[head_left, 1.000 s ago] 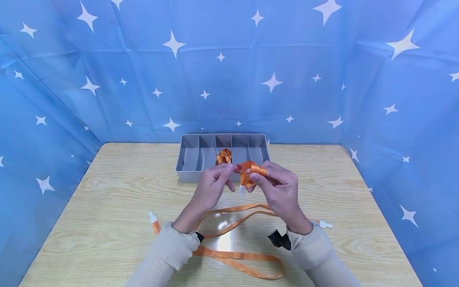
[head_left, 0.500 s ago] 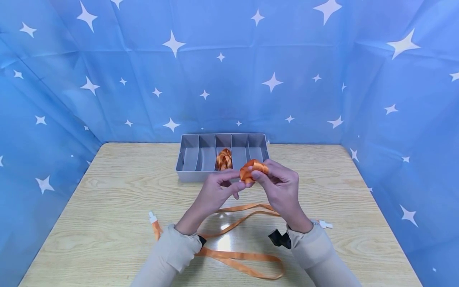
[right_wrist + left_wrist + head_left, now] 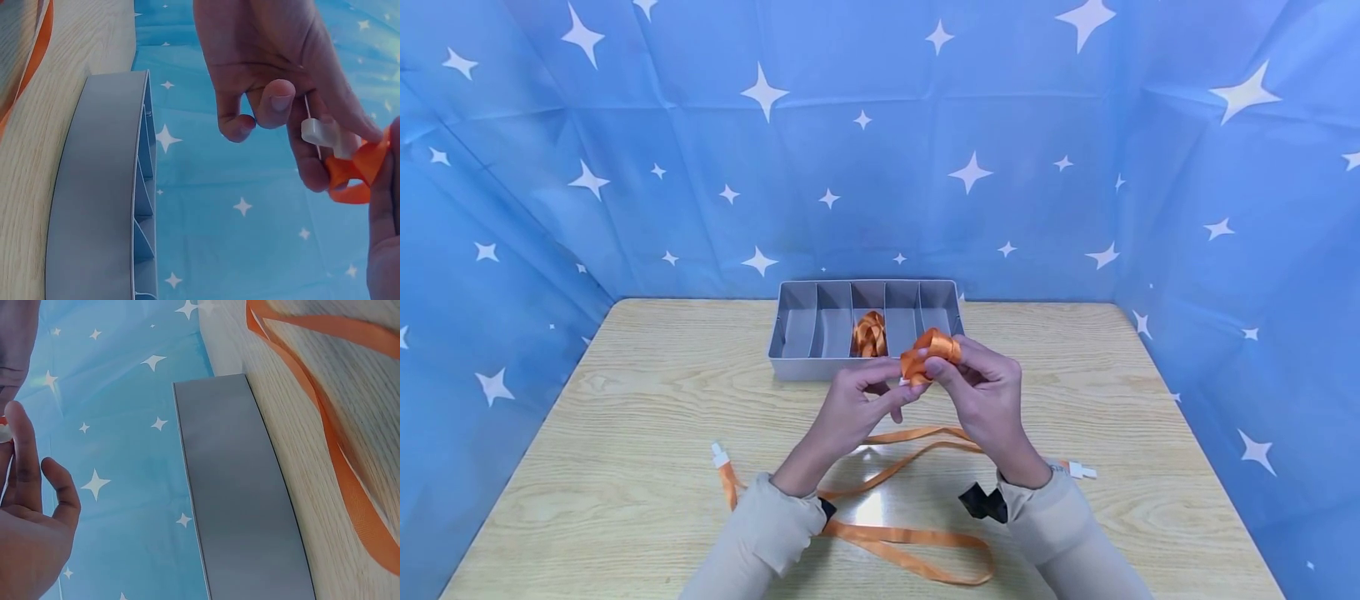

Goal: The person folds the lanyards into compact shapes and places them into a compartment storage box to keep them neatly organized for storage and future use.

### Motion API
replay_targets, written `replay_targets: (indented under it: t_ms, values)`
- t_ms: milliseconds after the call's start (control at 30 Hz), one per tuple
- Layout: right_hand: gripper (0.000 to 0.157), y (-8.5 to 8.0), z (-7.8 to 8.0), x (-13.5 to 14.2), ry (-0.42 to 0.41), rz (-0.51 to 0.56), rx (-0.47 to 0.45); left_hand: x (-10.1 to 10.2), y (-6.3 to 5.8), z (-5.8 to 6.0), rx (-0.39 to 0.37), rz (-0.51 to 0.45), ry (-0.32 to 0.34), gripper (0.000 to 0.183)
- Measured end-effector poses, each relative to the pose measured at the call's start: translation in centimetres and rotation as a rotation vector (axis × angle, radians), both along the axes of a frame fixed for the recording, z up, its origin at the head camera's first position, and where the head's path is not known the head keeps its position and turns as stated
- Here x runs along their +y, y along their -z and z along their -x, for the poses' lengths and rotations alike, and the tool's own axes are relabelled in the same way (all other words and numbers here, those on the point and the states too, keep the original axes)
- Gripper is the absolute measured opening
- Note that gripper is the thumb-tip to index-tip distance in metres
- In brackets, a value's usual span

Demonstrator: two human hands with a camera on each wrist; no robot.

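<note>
A rolled-up orange lanyard (image 3: pixel 931 354) is held in the air between both hands, in front of the grey tray. My right hand (image 3: pixel 988 392) grips the roll, thumb on the near side. From the left, my left hand (image 3: pixel 857 408) pinches its lower end with thumb and index finger; the other fingers of that hand hang loosely bent. In the right wrist view a white plastic clip (image 3: pixel 322 132) shows at the roll beside the left hand (image 3: pixel 275 69). The left wrist view hides most of the roll; the left hand (image 3: pixel 31 531) is at its edge.
The grey tray (image 3: pixel 808 368) has several compartments and stands at the table's back. Its middle compartment holds another coiled orange lanyard (image 3: pixel 870 335). Loose orange lanyards (image 3: pixel 910 533) lie looped under the arms, with white clips (image 3: pixel 720 455) at their ends. Blue star-patterned curtain (image 3: pixel 880 167) surrounds the table.
My left hand has shifted slightly down and right, bringing its thumb onto the roll. The loose end hanging below the roll has been gathered up against it. The right hand stays nearly still.
</note>
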State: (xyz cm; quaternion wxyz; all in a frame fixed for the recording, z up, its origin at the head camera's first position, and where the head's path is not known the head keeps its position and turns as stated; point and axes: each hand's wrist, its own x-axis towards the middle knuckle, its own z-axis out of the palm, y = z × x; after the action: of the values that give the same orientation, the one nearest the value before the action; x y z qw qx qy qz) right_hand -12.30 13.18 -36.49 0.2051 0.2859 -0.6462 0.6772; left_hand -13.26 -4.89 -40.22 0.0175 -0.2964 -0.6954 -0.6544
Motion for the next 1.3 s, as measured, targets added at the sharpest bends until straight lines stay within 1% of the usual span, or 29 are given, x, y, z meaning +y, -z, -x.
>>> replay_targets:
  t_ms: [200, 333, 433, 500, 600, 700, 833, 967, 1133, 1300]
  values:
    - [0.027, 0.07, 0.08, 0.01, -0.013, 0.006, 0.0, 0.22, 0.04, -0.13, 0.04, -0.001, -0.022, 0.016]
    - [0.029, 0.06, 0.08, 0.04, -0.007, -0.001, 0.002, 0.28, 0.1, -0.2, 0.035, 0.0, -0.027, 0.015]
    - [0.026, 0.04, 0.04, 0.06, 0.008, -0.006, -0.008, 0.23, 0.17, -0.22, 0.035, 0.011, -0.033, 0.015]
    - [0.022, 0.02, -0.02, 0.11, 0.033, -0.014, -0.029, 0.16, 0.29, -0.2, 0.034, 0.022, -0.038, 0.015]
    - [0.017, -0.07, -0.15, 0.19, 0.062, -0.019, -0.089, 0.03, 0.37, -0.23, 0.032, 0.043, -0.045, 0.016]
    - [0.018, -0.17, -0.24, 0.27, 0.064, -0.016, -0.155, -0.08, 0.38, -0.28, 0.031, 0.063, -0.055, 0.016]
    - [0.019, -0.18, -0.21, 0.34, 0.054, -0.007, -0.196, -0.12, 0.39, -0.31, 0.003, 0.074, -0.059, 0.016]
    - [0.02, -0.14, -0.13, 0.42, 0.053, -0.011, -0.194, -0.07, 0.41, -0.28, -0.029, 0.065, -0.054, 0.016]
    - [0.021, -0.03, -0.09, 0.48, 0.031, -0.008, -0.19, -0.05, 0.45, -0.21, -0.039, 0.061, -0.05, 0.017]
    - [0.02, 0.08, -0.01, 0.56, 0.043, -0.024, -0.198, -0.04, 0.58, -0.12, -0.058, 0.059, -0.042, 0.017]
